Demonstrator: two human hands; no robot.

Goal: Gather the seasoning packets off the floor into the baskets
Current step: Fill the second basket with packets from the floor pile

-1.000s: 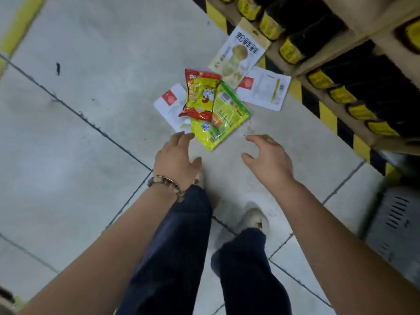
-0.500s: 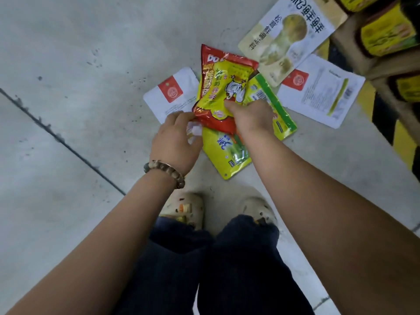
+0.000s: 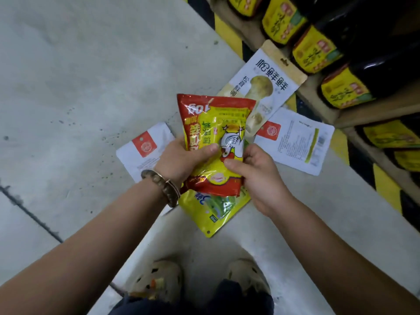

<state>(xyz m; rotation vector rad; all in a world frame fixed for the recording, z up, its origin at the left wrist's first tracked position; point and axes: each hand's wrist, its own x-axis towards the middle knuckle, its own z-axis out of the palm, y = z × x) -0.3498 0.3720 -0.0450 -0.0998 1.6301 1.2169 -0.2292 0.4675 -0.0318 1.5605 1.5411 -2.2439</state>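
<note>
Nearest me, one yellow-green packet (image 3: 216, 212) shows just under my hands; I cannot tell whether it is lifted or lies on the floor (image 3: 79, 87). Above it, my left grip (image 3: 181, 160) and right grip (image 3: 256, 176) are both closed on one red-and-yellow packet (image 3: 216, 133), thumbs across its front, holding it off the floor. Beyond, two white packets (image 3: 145, 148) lie flat, one on each side, and one mushroom pouch (image 3: 268, 80) leans against the foot of the shelf (image 3: 322, 110). That makes five packets. I see no basket, so I judge nothing is gathered yet: one in hand, at least three to go.
</note>
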